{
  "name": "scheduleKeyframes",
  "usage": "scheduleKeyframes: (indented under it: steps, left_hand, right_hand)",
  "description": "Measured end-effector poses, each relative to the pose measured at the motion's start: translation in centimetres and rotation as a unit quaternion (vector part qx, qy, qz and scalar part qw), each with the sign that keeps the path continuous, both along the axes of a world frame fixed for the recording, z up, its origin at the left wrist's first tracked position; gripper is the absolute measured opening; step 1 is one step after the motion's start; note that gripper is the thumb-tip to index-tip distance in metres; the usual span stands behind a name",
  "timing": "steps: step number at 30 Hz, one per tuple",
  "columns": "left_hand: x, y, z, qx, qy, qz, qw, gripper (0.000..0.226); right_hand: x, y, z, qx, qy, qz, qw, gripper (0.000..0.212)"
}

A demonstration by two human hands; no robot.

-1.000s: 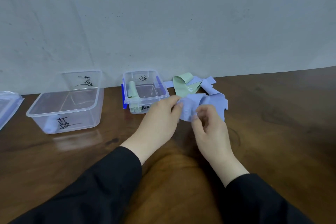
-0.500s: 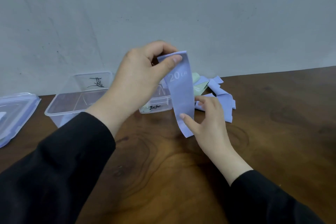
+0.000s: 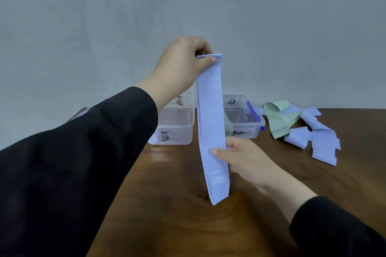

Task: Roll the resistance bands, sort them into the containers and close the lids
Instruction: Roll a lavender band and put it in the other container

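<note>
My left hand [image 3: 183,64] pinches the top edge of a lilac resistance band [image 3: 212,131] high in the middle of the frame, thumb in front and fingers curled behind, while my right hand [image 3: 240,158] grips the same band lower down, thumb across its front face, so the strip hangs straight between them with its tail dangling just above the worktop [image 3: 271,204]. To roll it well, I judge I should keep it taut and flat, square the two layers, then start a tight turn from one end and keep the edges in line so the coil does not cone. Behind the band, at centre frame, stand two clear containers with handwritten marks: the left container [image 3: 175,129] partly hidden by my left sleeve, and the right container [image 3: 244,119], which has a blue clip on its rim and something pale green inside that I cannot make out. To the right of them lies a loose heap of lilac bands [image 3: 319,140] with a green band [image 3: 277,123] among them, not yet rolled. The hanging strip screens the gap between the containers, and my left sleeve blocks the frame's lower left, so I cannot see any lids there.
</note>
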State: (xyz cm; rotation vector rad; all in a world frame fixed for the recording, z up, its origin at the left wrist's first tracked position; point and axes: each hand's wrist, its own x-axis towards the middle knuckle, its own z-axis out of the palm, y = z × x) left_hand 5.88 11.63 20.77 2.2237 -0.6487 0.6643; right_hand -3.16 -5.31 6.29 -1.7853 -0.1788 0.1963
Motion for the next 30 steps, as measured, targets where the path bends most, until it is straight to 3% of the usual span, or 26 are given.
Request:
scheduleKeyframes:
  steps: [5,10,16,18,20,22,24,25,27,30]
  left_hand:
    - [2.0,1.0,-4.8,0.039,0.065,0.023,0.997,0.008]
    - [2.6,0.2,-8.8,0.083,0.073,0.018,0.994,0.013]
    - [3.4,-0.4,-8.2,0.086,0.020,0.034,0.996,0.017]
    - [3.8,-0.5,-7.9,0.094,0.016,0.032,0.995,0.017]
    - [4.3,-0.8,-8.1,0.128,0.022,0.026,0.991,0.018]
    - [4.9,-1.2,-8.9,0.183,0.019,0.021,0.983,0.019]
    - [5.5,-1.4,-10.1,0.237,0.009,0.021,0.971,0.019]
    - [5.8,-1.5,-10.8,0.260,0.004,0.022,0.965,0.019]
    - [5.9,-1.7,-11.6,0.292,-0.009,0.023,0.956,0.023]
    - [4.4,-1.7,-12.2,0.271,-0.063,0.019,0.960,0.037]
  right_hand:
    - [-0.9,0.6,-0.9,-0.038,0.068,0.019,0.997,0.017]
    - [-0.5,0.4,-2.2,-0.059,0.104,-0.013,0.993,0.015]
    - [0.5,0.1,-2.6,0.052,0.194,-0.004,0.980,0.023]
    - [0.4,0.1,-2.6,0.037,0.189,0.005,0.981,0.022]
    - [0.4,0.5,-2.7,-0.040,0.164,-0.013,0.986,0.020]
    - [0.8,0.8,-2.7,-0.247,0.089,-0.051,0.963,0.031]
    - [1.1,1.0,-2.9,-0.466,-0.020,-0.102,0.878,0.046]
    - [1.0,1.0,-3.3,-0.518,-0.067,-0.124,0.844,0.048]
    - [0.7,0.8,-4.5,-0.532,-0.153,-0.144,0.821,0.043]
    - [0.6,-0.2,-6.5,-0.467,-0.217,-0.127,0.848,0.030]
